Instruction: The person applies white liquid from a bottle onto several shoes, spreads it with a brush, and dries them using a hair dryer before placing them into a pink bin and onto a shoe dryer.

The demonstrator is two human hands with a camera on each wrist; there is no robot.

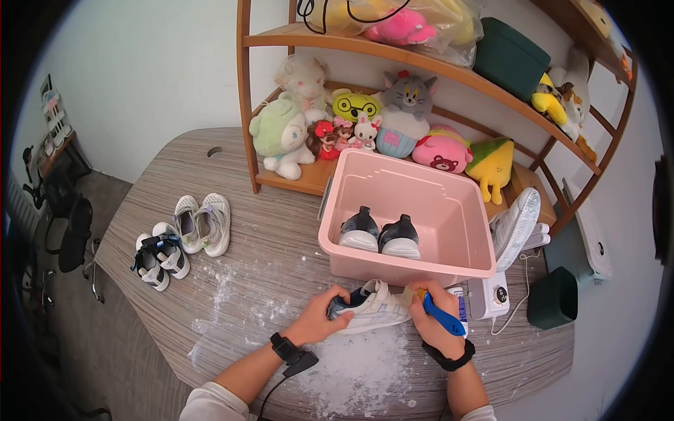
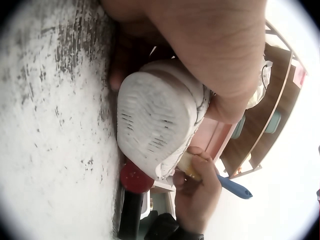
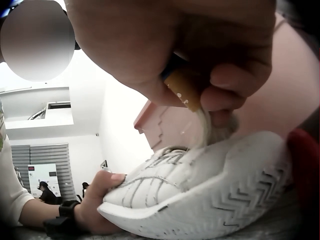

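A white sneaker with grey-blue stripes and a dark lining lies on its side over the powdery tabletop. My left hand grips it at the heel, fingers by the opening. In my right hand is a brush with a blue handle and a yellow-brown collar. Its pale bristles touch the toe end of the upper in the right wrist view. White film coats the patterned sole, which faces the left wrist camera.
A pink bin holding two dark-heeled shoes stands just beyond my hands. Small shoes sit at left, and white powder covers the front. At right are a white shoe, a white device and a dark green container.
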